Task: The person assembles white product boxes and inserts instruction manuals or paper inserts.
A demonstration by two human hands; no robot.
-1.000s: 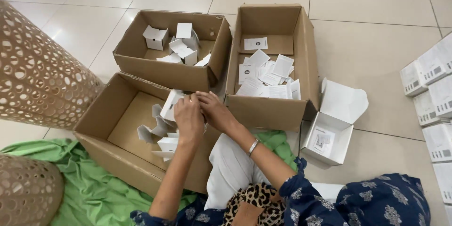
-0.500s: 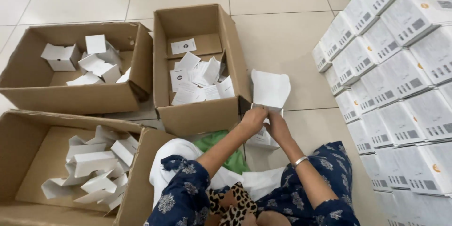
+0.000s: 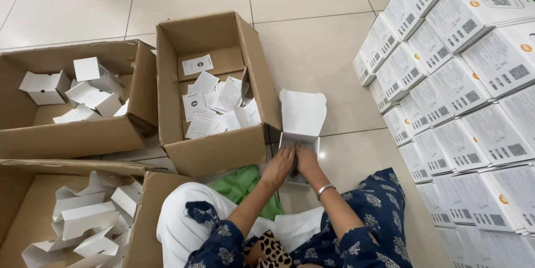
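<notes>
White carton [image 3: 301,120]: on floor beside the leaflet box [image 3: 214,98], lid flap up; sat higher in view earlier
Left hand [image 3: 280,166]: fingers flat on carton's near edge, as before
Right hand [image 3: 307,160]: likewise pressed down, nothing gripped

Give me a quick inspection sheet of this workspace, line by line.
Surface: pale tiled floor; green cloth under the person.
Job's things: small white box, lid up, at the fingertips.
Clutter: middle cardboard box of paper leaflets; two cardboard boxes of folded white inserts; rows of packed white boxes on the right.
Grippers: left hand and right hand both pressing into the box.
Cables: nothing seen.
Surroundings: nothing seen beyond the floor.
</notes>
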